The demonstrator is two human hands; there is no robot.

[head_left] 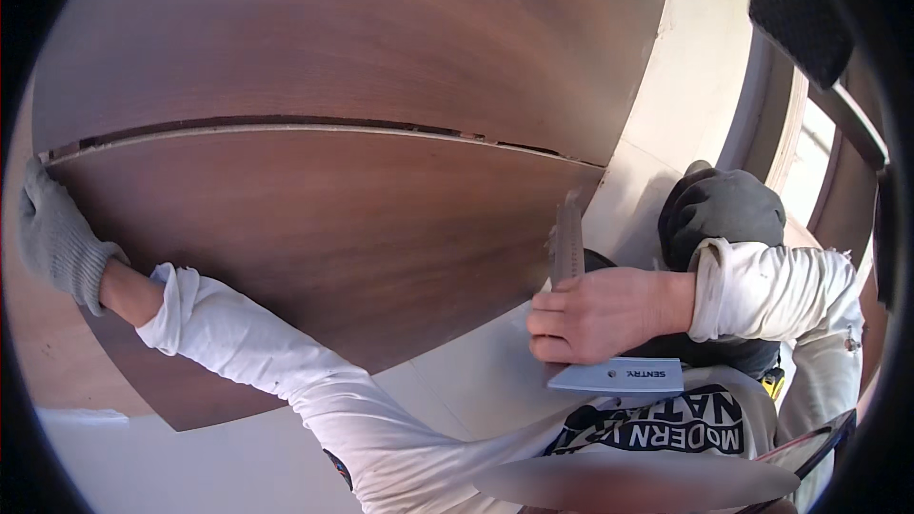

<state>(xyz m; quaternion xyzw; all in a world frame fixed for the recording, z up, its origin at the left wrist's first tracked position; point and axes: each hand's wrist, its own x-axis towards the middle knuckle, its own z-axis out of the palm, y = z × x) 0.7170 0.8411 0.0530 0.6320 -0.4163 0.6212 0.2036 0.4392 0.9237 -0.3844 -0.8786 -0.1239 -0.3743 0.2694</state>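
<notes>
My left hand (55, 236), in a grey knit glove, grips the left edge of a large brown wood-veneer panel (314, 228), just below the seam. My right hand (595, 314) is bare and closed around a metal try square (619, 376). The square's ruled blade stands up along the panel's right edge, and its pale stock lies flat under my fingers. Both arms wear white long sleeves.
A second brown panel (362, 29) sits above the first, with a thin pale-edged gap (286, 124) between them. A white surface (476, 390) runs below and to the right of the panels. A dark grey fabric lump (724, 209) lies behind my right wrist. A bright window frame (809, 152) is at far right.
</notes>
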